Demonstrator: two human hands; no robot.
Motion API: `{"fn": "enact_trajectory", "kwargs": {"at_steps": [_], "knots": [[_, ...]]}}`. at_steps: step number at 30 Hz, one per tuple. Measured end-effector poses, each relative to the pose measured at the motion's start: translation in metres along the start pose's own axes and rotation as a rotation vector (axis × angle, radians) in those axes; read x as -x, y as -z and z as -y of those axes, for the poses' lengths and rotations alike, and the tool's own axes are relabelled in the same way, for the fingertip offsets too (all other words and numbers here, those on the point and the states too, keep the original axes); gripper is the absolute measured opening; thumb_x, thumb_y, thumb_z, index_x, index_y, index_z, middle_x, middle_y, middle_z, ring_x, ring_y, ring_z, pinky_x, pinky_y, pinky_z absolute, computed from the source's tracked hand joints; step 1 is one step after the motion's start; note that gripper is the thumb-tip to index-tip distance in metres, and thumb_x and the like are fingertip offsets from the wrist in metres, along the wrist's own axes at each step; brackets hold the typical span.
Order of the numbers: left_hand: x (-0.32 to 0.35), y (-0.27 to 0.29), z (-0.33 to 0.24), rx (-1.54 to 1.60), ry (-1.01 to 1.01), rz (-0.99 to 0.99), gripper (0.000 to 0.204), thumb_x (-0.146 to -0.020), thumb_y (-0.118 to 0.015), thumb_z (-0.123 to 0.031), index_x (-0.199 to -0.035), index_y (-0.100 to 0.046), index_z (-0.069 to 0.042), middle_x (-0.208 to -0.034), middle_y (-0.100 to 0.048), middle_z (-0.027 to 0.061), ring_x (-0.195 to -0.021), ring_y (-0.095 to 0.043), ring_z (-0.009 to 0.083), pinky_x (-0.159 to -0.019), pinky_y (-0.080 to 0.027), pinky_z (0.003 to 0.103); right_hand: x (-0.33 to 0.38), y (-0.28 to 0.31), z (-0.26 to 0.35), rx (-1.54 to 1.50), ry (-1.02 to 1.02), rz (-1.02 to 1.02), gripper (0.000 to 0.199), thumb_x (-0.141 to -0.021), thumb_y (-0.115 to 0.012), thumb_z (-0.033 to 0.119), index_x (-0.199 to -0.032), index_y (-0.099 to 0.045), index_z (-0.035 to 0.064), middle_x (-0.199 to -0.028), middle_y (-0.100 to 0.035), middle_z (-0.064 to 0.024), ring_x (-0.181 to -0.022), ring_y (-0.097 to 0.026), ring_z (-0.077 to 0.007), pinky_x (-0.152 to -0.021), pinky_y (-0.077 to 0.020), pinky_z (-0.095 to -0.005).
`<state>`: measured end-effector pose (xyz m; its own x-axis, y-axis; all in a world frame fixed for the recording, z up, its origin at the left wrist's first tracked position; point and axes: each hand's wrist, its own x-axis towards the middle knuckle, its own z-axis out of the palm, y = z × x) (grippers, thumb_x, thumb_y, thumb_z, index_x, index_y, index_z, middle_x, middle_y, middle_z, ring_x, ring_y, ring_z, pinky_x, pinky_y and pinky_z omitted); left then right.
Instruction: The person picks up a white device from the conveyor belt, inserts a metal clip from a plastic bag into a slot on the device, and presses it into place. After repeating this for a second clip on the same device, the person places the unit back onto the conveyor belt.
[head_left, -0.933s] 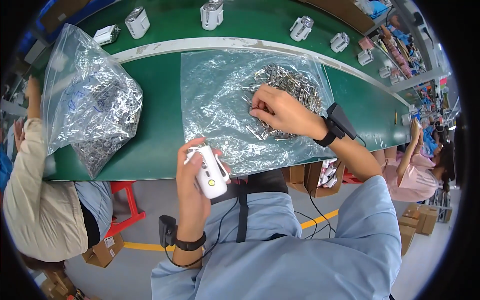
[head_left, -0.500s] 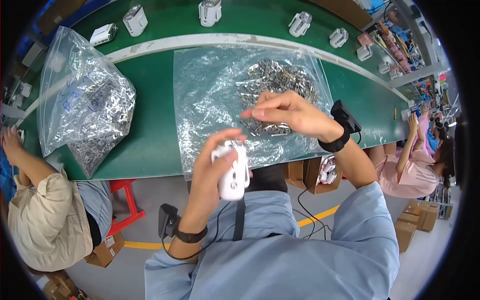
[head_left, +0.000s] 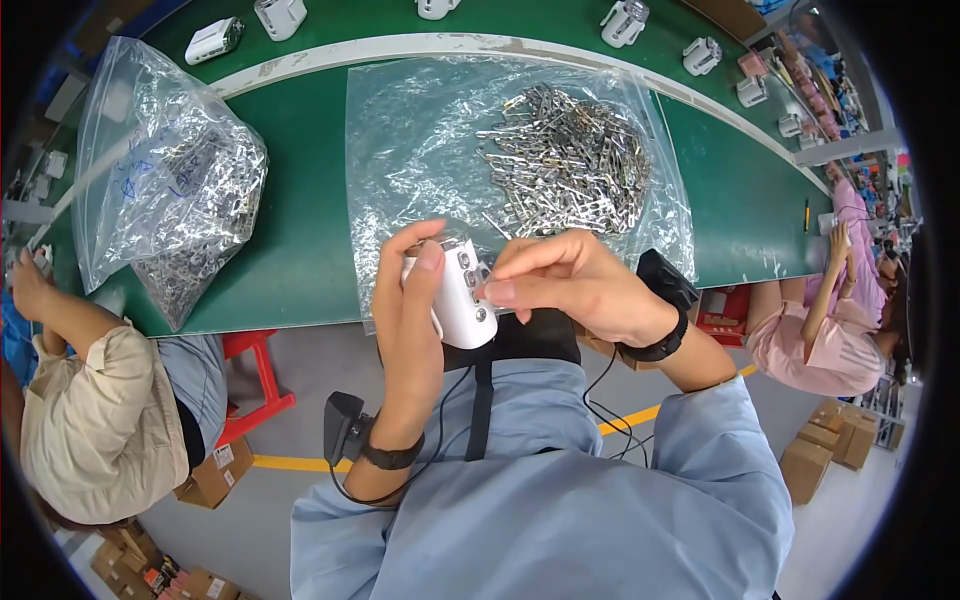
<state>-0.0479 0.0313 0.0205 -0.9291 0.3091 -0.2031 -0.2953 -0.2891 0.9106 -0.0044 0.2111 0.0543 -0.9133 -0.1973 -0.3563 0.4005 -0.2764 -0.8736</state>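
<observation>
My left hand (head_left: 408, 290) is wrapped round a white plastic device housing (head_left: 462, 318), holding it tilted above the table's front edge. Silvery round and oblong fittings run down the housing's right side. Against that side, the thumb and fingers of my right hand (head_left: 560, 285) are pinched together on a small metal part (head_left: 483, 273), mostly hidden by the fingertips. Just beyond my hands, a loose pile of slim metal parts (head_left: 570, 160) is heaped on a flat clear plastic bag (head_left: 410, 140).
A clear bag (head_left: 200, 190) full of similar metal parts stands left on the green table (head_left: 305, 200). Past a curved white strip (head_left: 440, 44), more white housings (head_left: 624, 22) stand in a row. Co-workers sit left (head_left: 100, 410) and right (head_left: 815, 340). Cables hang from my wrist devices.
My right hand has come down from the metal pile to the housing's side. My left hand has raised and turned the housing, so its fittings face right. The view has shifted slightly.
</observation>
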Motion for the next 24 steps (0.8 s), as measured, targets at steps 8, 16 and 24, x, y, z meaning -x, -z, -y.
{"fn": "enact_trajectory", "kwargs": {"at_steps": [8,16,24], "knots": [[0.001,-0.006,0.001,-0.067,-0.096,-0.044,0.028,-0.099,-0.055,-0.020,-0.121,-0.057,-0.004,-0.103,-0.060,0.0046,-0.092,-0.054,0.0091,-0.081,-0.043,0.023,0.000,0.004,-0.003,-0.048,-0.006,-0.067,0.014,-0.090,-0.065,-0.001,-0.102,-0.072,-0.0021,-0.099,-0.069,-0.0127,-0.080,-0.066,-0.0152,-0.074,-0.0534,-0.0264],[0.001,-0.009,-0.001,-0.040,-0.054,-0.040,0.028,-0.098,-0.056,-0.021,-0.120,-0.058,-0.004,-0.103,-0.059,0.0045,-0.093,-0.055,0.0098,-0.084,-0.043,0.024,-0.002,0.005,0.008,-0.015,-0.041,-0.025,0.008,-0.090,-0.066,-0.001,-0.096,-0.070,-0.0031,-0.094,-0.070,-0.0124,-0.071,-0.066,-0.0131,-0.065,-0.0539,-0.0252],[0.004,-0.004,0.006,-0.226,-0.087,0.012,0.028,-0.097,-0.058,-0.022,-0.119,-0.059,-0.005,-0.107,-0.054,0.0058,-0.099,-0.054,0.0122,-0.085,-0.044,0.027,0.000,-0.002,0.022,0.311,-0.094,0.017,0.009,-0.091,-0.068,0.005,-0.090,-0.066,-0.0027,-0.079,-0.067,-0.0056,-0.065,-0.063,-0.0086,-0.059,-0.0508,-0.0225]]}}
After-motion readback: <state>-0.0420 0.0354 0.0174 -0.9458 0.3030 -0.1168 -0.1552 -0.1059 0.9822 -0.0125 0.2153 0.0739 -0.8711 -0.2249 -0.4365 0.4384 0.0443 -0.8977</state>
